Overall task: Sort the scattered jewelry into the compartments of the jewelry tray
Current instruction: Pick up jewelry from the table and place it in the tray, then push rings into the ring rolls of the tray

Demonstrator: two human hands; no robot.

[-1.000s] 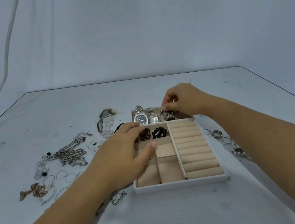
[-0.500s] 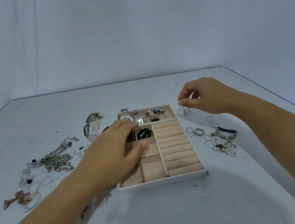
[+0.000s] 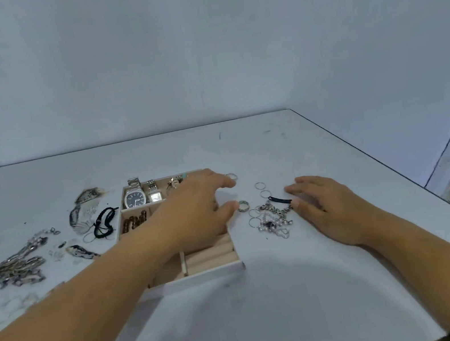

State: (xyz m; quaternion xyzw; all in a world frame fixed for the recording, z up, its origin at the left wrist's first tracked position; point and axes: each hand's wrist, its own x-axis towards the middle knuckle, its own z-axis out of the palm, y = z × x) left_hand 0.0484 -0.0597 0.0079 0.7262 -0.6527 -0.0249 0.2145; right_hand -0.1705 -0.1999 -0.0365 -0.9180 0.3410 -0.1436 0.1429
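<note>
The white jewelry tray (image 3: 205, 273) with beige lining sits mid-table. Two watches (image 3: 135, 198) and a small trinket lie in its back compartment, and brown beads (image 3: 133, 221) fill a cell below. My left hand (image 3: 195, 214) stretches across the tray with fingers spread, its thumb tip beside a silver ring (image 3: 243, 205) on the table. My right hand (image 3: 326, 203) lies flat and open on the table, fingers touching a black bar bracelet (image 3: 280, 200) and a silver chain tangle (image 3: 273, 220). Thin hoops (image 3: 260, 185) lie nearby.
Left of the tray lie a black cord bracelet (image 3: 104, 226), a pile of silver chains (image 3: 15, 268) and patterned hair clips (image 3: 84, 198). Another ring (image 3: 231, 175) lies behind the left fingers. The table's right edge (image 3: 398, 170) runs close by.
My left hand has crossed the tray to the rings on its right. My right hand dropped from a raised pinch to lie flat by the chains. The view shifted right.
</note>
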